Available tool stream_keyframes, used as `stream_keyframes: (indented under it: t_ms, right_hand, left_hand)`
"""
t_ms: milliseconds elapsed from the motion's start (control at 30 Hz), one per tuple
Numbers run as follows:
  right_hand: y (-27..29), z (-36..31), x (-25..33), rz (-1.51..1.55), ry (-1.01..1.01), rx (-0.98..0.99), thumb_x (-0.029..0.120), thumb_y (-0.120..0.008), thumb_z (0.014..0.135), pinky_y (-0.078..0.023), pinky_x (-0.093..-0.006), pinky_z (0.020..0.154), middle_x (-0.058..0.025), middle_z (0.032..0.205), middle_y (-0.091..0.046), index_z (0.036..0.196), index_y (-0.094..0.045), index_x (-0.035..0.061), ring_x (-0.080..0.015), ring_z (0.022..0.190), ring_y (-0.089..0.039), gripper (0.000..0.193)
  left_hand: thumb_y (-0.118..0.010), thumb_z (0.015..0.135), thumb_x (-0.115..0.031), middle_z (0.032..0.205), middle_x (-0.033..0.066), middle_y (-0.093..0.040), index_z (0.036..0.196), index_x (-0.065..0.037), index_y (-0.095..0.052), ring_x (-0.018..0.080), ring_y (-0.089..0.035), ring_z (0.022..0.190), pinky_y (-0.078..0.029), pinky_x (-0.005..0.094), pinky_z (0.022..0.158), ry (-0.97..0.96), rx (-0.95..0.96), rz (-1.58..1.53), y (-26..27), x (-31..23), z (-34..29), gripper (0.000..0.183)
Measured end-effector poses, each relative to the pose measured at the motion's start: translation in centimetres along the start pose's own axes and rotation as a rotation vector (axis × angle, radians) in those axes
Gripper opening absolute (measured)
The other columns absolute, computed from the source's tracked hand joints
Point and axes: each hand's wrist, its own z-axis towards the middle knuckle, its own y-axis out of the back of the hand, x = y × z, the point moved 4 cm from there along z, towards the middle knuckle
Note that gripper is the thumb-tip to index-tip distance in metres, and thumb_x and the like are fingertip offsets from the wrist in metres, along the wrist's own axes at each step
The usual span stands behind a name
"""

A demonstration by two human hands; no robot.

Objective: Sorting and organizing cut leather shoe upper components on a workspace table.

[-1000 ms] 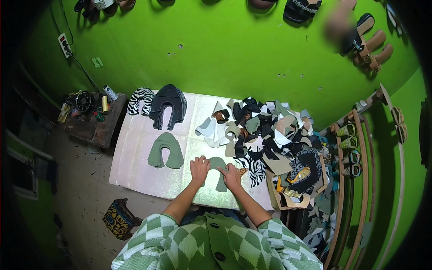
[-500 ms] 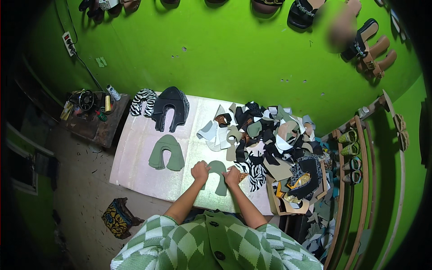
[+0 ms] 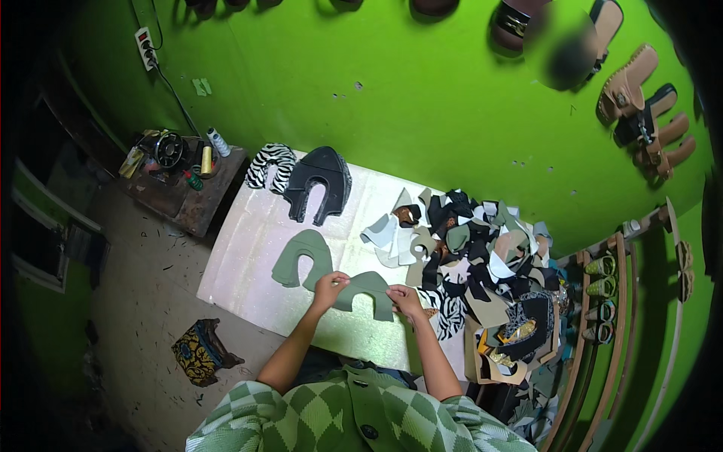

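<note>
Between my hands is a green arch-shaped shoe upper piece (image 3: 367, 285), raised a little over the white table (image 3: 260, 301). Its left side is pinched in my left hand (image 3: 328, 290), and my right hand (image 3: 407, 301) grips its right side by the edge. A stack of similar green arch pieces (image 3: 301, 258) lies just left of my left hand. Farther back sit black arch pieces (image 3: 319, 181) and zebra-patterned arch pieces (image 3: 271, 164). Close to my right hand lie zebra-patterned scraps (image 3: 452, 315).
A heap of mixed offcuts (image 3: 467, 241) covers the table's right side, with an open carton (image 3: 497, 354) in front. A sewing machine (image 3: 169, 151) stands on a small table at the left. Sandals (image 3: 633, 87) hang on the green wall; a patterned stool (image 3: 202, 352) is on the floor.
The green piece has been lifted and spread wider between my hands. My right hand has moved outward along its edge. The whole view has shifted and tilted slightly.
</note>
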Motion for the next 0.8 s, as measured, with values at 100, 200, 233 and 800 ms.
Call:
stream_keyframes:
  t_ms: [100,200,233,800]
  right_hand:
    - [-4.6,0.2,3.8,-0.005,0.024,0.093,0.018,-0.065,0.085,-0.042,-0.0185,0.048,0.0030,0.074,-0.062,0.096,-0.065,0.0051,-0.0028,0.060,-0.054,0.017]
    - [-9.1,1.8,5.0,0.048,0.089,0.098,0.018,-0.066,0.085,-0.041,-0.0191,0.046,0.0022,0.071,-0.062,0.094,-0.065,0.0045,-0.0024,0.059,-0.053,0.016]
    - [-10.6,2.8,5.0,0.036,0.143,0.090,0.016,-0.067,0.084,-0.043,-0.0209,0.050,0.0005,0.070,-0.063,0.090,-0.066,0.0027,-0.0046,0.059,-0.054,0.015]
    - [-19.2,7.0,5.3,-0.334,0.570,-0.538,0.012,-0.065,0.082,-0.048,-0.0317,0.069,-0.0120,0.077,-0.065,0.086,-0.063,-0.0010,-0.0211,0.071,-0.061,0.014]
  left_hand:
    - [-0.066,0.081,-0.011,0.084,0.0062,-0.066,0.093,-0.001,-0.066,0.0113,-0.060,0.081,-0.048,0.0265,0.072,0.036,-0.034,-0.066,5.5,0.1,0.5,0.015]
    - [-0.066,0.082,-0.012,0.082,0.0054,-0.066,0.093,-0.001,-0.066,0.0113,-0.060,0.079,-0.048,0.0276,0.071,0.060,-0.076,-0.075,10.1,1.1,1.1,0.015]
    - [-0.066,0.082,-0.012,0.082,0.0054,-0.066,0.093,-0.001,-0.066,0.0113,-0.060,0.079,-0.048,0.0276,0.071,0.056,-0.080,-0.067,11.5,1.5,1.8,0.015]
    - [-0.063,0.082,-0.012,0.080,0.0100,-0.065,0.086,-0.007,-0.062,0.0252,-0.063,0.073,-0.049,0.0347,0.062,-0.202,-0.118,0.241,16.4,3.4,8.4,0.007]
